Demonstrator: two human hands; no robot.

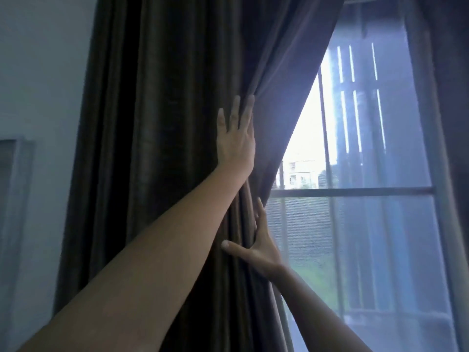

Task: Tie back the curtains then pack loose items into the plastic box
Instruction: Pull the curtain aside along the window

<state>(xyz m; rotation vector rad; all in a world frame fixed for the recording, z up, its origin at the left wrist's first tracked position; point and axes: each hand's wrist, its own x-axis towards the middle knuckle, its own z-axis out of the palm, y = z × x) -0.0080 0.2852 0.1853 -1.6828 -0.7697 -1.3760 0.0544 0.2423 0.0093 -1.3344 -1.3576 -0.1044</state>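
A dark brown curtain (157,148) hangs in heavy folds over the left part of the window, its right edge drawn aside. My left hand (236,133) lies high on the gathered fold with straight fingers pressing the cloth leftward. Lower down, my right hand (258,245) reaches in from the window side. Its thumb is spread across the front of the bunched edge, and its fingers reach up along that edge, partly hidden by the cloth. No plastic box or loose items show in this view.
The window (355,191) with its grey frame and a sheer screen fills the right side, bright daylight behind it. A second dark curtain (454,123) hangs at the far right. A pale wall (38,85) and a framed object (15,186) lie to the left.
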